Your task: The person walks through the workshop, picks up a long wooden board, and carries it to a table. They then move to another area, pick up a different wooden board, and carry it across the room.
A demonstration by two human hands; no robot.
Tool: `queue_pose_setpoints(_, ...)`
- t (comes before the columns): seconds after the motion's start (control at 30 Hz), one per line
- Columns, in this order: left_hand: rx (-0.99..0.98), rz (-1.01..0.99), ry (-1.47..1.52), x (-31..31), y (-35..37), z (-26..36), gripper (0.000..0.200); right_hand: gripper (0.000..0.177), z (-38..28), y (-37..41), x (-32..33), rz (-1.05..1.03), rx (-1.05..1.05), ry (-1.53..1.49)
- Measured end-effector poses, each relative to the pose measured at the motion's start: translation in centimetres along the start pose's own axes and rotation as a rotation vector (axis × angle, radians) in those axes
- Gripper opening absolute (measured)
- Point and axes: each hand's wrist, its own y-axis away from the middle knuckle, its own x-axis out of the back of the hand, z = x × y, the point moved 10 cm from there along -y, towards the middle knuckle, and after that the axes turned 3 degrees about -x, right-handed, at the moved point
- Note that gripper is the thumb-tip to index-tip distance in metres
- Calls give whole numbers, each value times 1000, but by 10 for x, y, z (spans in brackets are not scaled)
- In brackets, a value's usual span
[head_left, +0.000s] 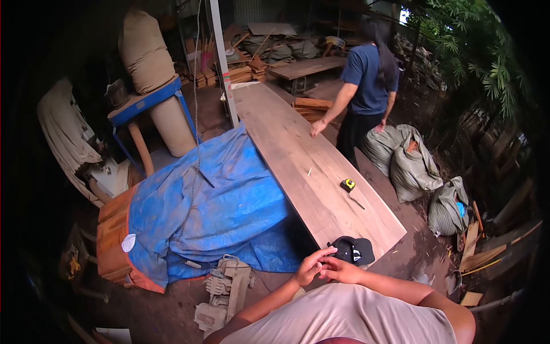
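My left hand and my right hand meet in front of my body, at the near end of a long wooden board. The fingers of both are loosely bent and touch each other, and I see no object between them. Right behind them on the board's near edge lies a black cap with a white mark. Farther up the board is a yellow and black tape measure, beside a thin dark tool and a small pale piece.
A blue tarp covers a stack of wood on the left. A dusty motor sits below it. Another person stands by the board's right side near full sacks. A metal post rises at the far end.
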Motion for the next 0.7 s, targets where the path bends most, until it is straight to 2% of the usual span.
queue_pose_setpoints(0.13,4,5,14,-3,1,-1,83,54,5,3,-3,-52,-21,64)
queue_pose_setpoints(0.23,49,-13,111,-10,9,-18,76,45,3,10,2,-4,-2,-12)
queue_pose_setpoints(0.3,80,-69,111,-20,8,-16,71,51,5,15,4,-1,-27,7)
queue_pose_setpoints(0.57,-28,59,-64,-45,21,-3,68,48,12,43,-6,-59,12,76)
queue_pose_setpoints(0.7,-4,142,-55,-74,51,2,68,51,30,61,-20,-209,26,101)
